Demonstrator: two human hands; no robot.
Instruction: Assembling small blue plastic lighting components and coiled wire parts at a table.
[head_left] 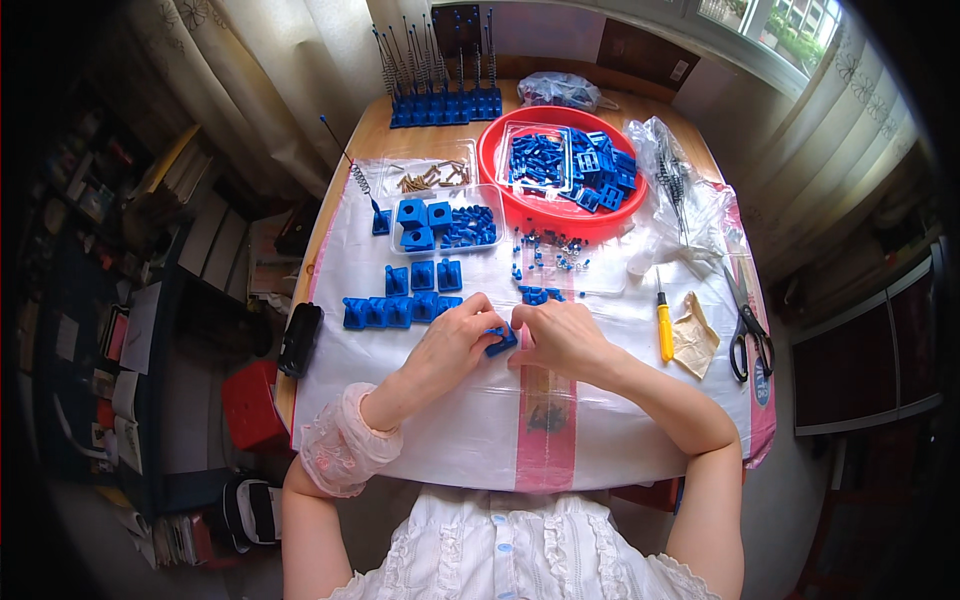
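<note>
In the head view, both hands meet at the centre of the frame over a white plastic sheet covering the wooden table. The left hand and the right hand pinch a small blue plastic block between their fingertips, fingers curled tight on it. Just left of the hands lies a row of blue blocks. In the upper centre sits a red bowl filled with blue parts. To the right lie a yellow screwdriver and black scissors.
</note>
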